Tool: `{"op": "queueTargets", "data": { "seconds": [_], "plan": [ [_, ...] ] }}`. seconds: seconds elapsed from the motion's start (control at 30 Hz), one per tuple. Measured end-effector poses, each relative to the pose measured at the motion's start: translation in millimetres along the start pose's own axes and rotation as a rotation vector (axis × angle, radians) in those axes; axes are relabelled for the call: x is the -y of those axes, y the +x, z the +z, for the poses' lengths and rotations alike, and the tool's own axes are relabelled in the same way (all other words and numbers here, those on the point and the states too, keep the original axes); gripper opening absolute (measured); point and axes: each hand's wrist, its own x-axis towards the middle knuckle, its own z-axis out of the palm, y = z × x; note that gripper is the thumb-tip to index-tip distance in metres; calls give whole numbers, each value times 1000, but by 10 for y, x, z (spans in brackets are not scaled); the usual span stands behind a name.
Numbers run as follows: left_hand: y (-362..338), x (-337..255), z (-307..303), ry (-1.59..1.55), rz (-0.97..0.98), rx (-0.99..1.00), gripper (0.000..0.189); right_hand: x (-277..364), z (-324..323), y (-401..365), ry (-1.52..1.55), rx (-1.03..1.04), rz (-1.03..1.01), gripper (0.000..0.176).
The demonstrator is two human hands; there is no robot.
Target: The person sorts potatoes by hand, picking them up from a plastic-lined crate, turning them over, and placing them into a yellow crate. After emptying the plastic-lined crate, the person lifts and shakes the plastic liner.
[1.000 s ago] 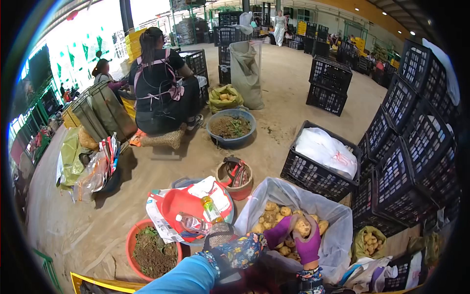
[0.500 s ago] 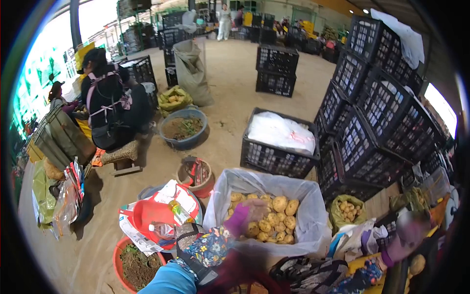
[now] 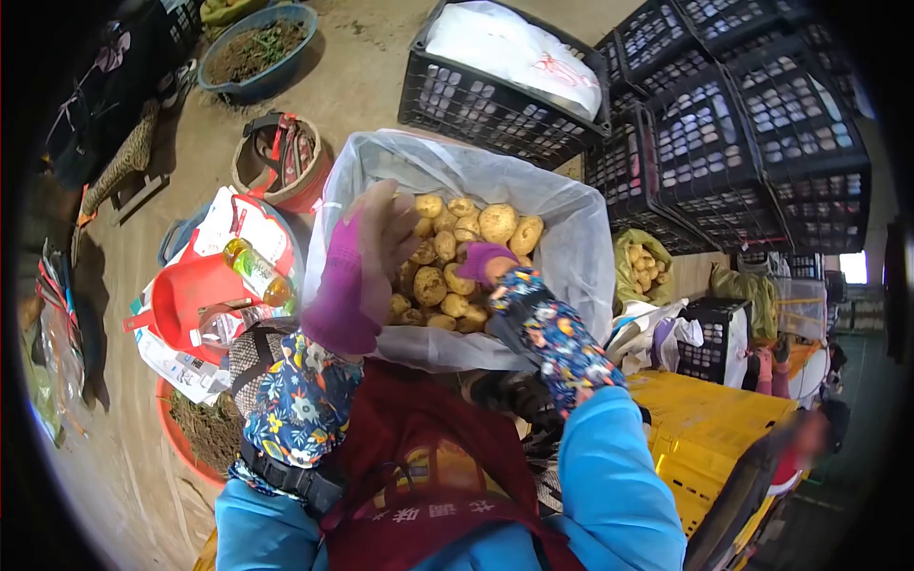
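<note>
A crate lined with clear plastic (image 3: 581,224) stands in front of me, holding many potatoes (image 3: 443,276). My left hand (image 3: 381,228), in a purple glove with a dirt-coloured finger part, is over the crate's left side. Its fingers are stretched out, somewhat blurred, beside the potatoes, and I see nothing held in them. My right hand (image 3: 487,262), also in purple, reaches down onto the potatoes near the middle right. Its fingers are hidden under the hand, so whether it grips a potato does not show.
Left of the crate lie a red dustpan (image 3: 186,300) and bottles (image 3: 257,271). A red bucket (image 3: 305,186) stands behind them. Beyond is a black crate (image 3: 495,119) with a white bag. Stacked black crates (image 3: 705,143), a potato sack (image 3: 645,266) and a yellow crate (image 3: 709,428) line the right.
The view has tilted down toward the crate. My right hand has come from the far right onto the potatoes. My left hand has shifted to the crate's left side.
</note>
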Motion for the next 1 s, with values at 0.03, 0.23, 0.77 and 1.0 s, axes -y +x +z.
{"op": "queueTargets", "data": {
  "seconds": [0.03,0.23,0.77,1.0],
  "plan": [
    [6,-20,6,-21,4,-10,56,-37,259,385,-33,-4,39,56],
    [12,-144,119,15,-65,7,59,-195,937,975,10,-95,109,83],
    [-65,15,185,422,235,46,32,236,-20,-172,303,-279,-203,46],
    [114,-34,11,824,565,-6,36,468,1175,1094,-1,-51,-26,74]
  ]
}}
